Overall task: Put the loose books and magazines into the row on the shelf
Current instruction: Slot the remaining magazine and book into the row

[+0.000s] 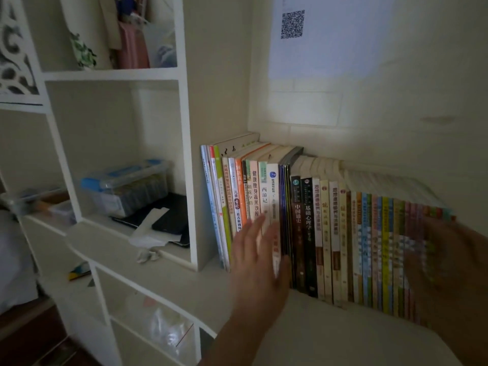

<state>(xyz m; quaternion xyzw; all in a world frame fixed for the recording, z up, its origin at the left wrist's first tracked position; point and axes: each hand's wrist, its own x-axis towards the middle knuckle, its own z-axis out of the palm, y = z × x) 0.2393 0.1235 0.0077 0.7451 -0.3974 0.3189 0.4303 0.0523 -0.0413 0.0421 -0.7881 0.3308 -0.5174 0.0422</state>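
head view: left grip (260, 256) and right grip (449, 262) splayed apart, flat against book row (330, 233)

Row of books (317, 233): upright, spines outward, packed side by side on white shelf (184, 281). Taller volumes at left end; thin, colourful magazine-like spines at right, blurred there.

Glossy paper spines on the books (303, 223), matt white painted shelf (169, 276), clear plastic box (126, 186).
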